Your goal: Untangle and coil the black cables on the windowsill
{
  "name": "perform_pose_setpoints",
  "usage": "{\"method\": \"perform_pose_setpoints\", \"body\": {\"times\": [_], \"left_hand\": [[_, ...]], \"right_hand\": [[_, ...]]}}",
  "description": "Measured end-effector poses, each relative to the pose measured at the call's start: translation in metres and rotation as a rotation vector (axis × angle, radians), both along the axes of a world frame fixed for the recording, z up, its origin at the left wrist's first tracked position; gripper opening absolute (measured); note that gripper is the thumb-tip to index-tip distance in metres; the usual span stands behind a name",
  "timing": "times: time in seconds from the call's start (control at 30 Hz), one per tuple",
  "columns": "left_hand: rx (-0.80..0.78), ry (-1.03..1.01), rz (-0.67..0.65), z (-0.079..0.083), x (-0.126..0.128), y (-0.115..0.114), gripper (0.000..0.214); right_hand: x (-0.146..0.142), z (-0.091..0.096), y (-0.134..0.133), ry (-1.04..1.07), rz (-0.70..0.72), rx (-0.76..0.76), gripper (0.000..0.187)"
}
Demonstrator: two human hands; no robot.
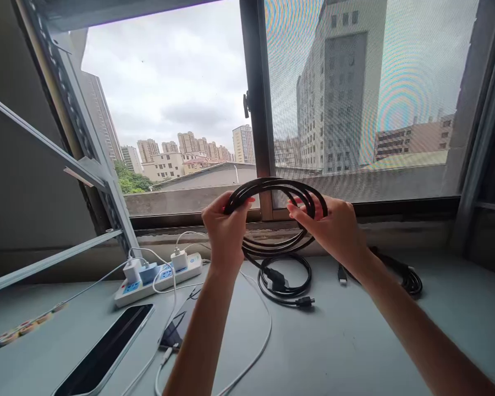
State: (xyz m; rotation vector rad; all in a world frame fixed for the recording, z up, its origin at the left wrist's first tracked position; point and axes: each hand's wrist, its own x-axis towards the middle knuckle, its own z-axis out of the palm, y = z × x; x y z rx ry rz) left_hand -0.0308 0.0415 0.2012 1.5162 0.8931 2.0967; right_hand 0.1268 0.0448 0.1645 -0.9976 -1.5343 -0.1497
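A black cable (272,247) wound into several loops is held up above the table between both hands. My left hand (226,231) is closed around the left side of the coil, thumb and fingers pinching the strands. On the other side, my right hand (334,228) grips the loops between thumb and fingers. A thick black plug (276,279) hangs from the bottom of the held coil. Behind and below it, a second coiled black cable (307,275) lies on the table, with its connector (305,301) pointing right.
Another bundled black cable (410,280) lies at the right, partly behind my right forearm, near a USB plug (342,275). At the left are a white power strip (160,279) with chargers, a phone (107,349), a dark device (183,322) and white cords (268,330). A window frame (259,110) stands behind.
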Motion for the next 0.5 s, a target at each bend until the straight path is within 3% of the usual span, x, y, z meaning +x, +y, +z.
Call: {"method": "perform_pose_setpoints", "body": {"times": [0.1, 0.23, 0.5], "left_hand": [[-0.194, -0.075, -0.167, 0.003, -0.003, 0.000, 0.006], [-0.236, -0.025, -0.324, 0.006, -0.004, -0.003, 0.007], [-0.181, 0.015, -0.487, 0.000, 0.008, -0.012, 0.023]], "right_hand": [[0.001, 0.004, -0.010, 0.019, -0.112, 0.055, 0.037], [0.001, 0.005, -0.013, 0.066, -0.127, 0.099, 0.042], [0.000, 0.011, -0.022, 0.440, 0.231, -0.056, 0.034]]}}
